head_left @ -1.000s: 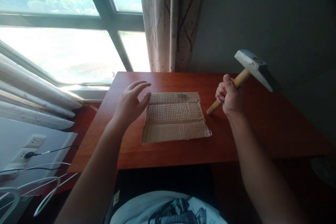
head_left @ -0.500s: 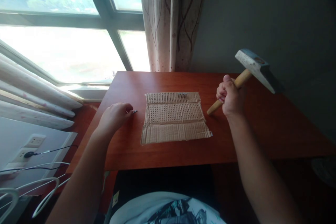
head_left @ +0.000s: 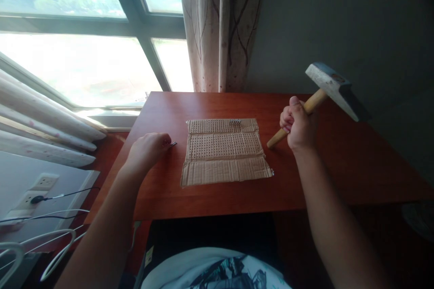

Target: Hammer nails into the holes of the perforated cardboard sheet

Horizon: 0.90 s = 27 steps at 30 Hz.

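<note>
My right hand (head_left: 298,122) is wrapped round the wooden handle of a hammer (head_left: 330,83). Its metal head is raised up and to the right, and the handle's butt points down toward the cardboard. At the left, my left hand (head_left: 151,146) has its fingers pinched on small, thin metal nails (head_left: 173,144) whose ends stick out past the fingertips. How many it holds is hidden. Between the hands lies a creased piece of cardboard (head_left: 224,169), with rows of small holes over its upper two panels. Several nails (head_left: 235,123) stand in rows near its far edge.
The reddish wooden table (head_left: 210,201) carries the cardboard. A window (head_left: 84,67) and patterned curtains (head_left: 206,31) are behind and to the left. Wall sockets (head_left: 45,183) with a plugged-in cable and white cables (head_left: 59,253) are at the lower left. A dark wall rises at the right.
The hammer's head has shifted very slightly to the right. My left hand and the cardboard look almost unchanged.
</note>
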Each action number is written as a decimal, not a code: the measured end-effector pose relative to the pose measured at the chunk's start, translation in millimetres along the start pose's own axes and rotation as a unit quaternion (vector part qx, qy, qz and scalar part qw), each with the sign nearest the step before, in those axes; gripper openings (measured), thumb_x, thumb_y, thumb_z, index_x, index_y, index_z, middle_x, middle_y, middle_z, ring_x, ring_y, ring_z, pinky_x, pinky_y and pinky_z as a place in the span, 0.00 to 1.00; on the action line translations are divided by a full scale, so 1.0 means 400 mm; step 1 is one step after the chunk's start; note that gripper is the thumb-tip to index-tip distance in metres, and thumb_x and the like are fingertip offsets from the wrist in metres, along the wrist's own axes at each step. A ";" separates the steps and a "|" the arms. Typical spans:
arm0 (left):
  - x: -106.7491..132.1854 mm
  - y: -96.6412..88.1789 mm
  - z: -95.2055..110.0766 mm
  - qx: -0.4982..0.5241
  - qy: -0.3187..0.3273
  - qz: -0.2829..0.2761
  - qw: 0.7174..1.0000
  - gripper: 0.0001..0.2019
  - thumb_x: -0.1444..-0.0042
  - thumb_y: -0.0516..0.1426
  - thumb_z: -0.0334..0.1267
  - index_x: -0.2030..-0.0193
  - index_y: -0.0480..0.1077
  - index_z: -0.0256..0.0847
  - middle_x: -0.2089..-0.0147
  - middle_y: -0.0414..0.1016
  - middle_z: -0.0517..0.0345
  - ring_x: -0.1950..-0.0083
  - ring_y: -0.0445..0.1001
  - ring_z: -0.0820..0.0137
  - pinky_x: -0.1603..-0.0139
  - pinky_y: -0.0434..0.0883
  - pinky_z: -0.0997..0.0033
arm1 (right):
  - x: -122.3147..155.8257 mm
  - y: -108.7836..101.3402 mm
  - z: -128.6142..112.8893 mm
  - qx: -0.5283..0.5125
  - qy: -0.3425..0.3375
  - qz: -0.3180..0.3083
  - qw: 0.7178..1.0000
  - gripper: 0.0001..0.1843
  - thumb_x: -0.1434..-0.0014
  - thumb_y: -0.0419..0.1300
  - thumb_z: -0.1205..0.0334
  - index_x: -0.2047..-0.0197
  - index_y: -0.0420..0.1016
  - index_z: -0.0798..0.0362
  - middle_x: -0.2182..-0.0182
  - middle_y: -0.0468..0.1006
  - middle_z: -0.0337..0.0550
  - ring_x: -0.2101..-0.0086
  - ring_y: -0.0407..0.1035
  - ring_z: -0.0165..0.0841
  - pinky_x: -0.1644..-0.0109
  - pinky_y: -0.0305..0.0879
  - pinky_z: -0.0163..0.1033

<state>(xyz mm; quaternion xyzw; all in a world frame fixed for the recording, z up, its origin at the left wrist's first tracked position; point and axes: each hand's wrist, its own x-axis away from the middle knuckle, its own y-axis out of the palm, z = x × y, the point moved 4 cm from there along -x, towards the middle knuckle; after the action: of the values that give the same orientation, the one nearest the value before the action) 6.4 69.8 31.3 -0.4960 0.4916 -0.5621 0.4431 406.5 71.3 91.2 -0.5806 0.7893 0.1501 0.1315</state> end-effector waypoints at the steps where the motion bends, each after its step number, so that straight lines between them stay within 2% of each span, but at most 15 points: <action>1: -0.002 0.003 -0.002 -0.002 0.000 -0.002 1.000 0.17 0.39 0.50 0.46 0.59 0.79 0.45 0.59 0.82 0.47 0.60 0.78 0.54 0.64 0.66 0.63 | 0.000 0.001 0.000 -0.007 -0.001 -0.001 1.000 0.31 0.39 0.62 0.41 0.81 0.51 0.48 0.86 0.49 0.29 0.86 0.45 0.23 0.83 0.39 0.36; 15: -0.015 0.009 -0.003 -0.031 -0.004 -0.007 0.999 0.18 0.39 0.50 0.47 0.60 0.80 0.44 0.60 0.82 0.44 0.60 0.79 0.51 0.68 0.62 0.63 | -0.002 0.001 0.005 -0.046 -0.006 -0.001 0.999 0.31 0.40 0.65 0.43 0.81 0.53 0.49 0.87 0.50 0.29 0.87 0.44 0.22 0.84 0.36 0.36; 22: -0.008 -0.003 -0.001 0.002 -0.007 0.031 0.999 0.18 0.39 0.53 0.52 0.61 0.79 0.44 0.62 0.82 0.46 0.61 0.79 0.52 0.67 0.63 0.64 | 0.000 0.002 0.001 -0.053 -0.009 -0.003 0.999 0.31 0.39 0.65 0.45 0.81 0.53 0.49 0.86 0.50 0.29 0.87 0.45 0.22 0.84 0.37 0.36; 27: -0.003 -0.018 0.003 0.030 -0.002 0.079 0.996 0.14 0.41 0.53 0.45 0.60 0.79 0.43 0.59 0.83 0.46 0.59 0.79 0.53 0.65 0.65 0.63 | -0.001 0.002 0.004 -0.052 -0.010 -0.002 0.999 0.31 0.40 0.65 0.44 0.82 0.53 0.49 0.87 0.50 0.29 0.87 0.44 0.22 0.84 0.37 0.36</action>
<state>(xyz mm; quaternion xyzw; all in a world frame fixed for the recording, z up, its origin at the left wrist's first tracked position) 7.8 71.6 38.4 -0.4438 0.5110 -0.5387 0.5017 406.1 72.5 90.2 -0.5866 0.7782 0.1964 0.1089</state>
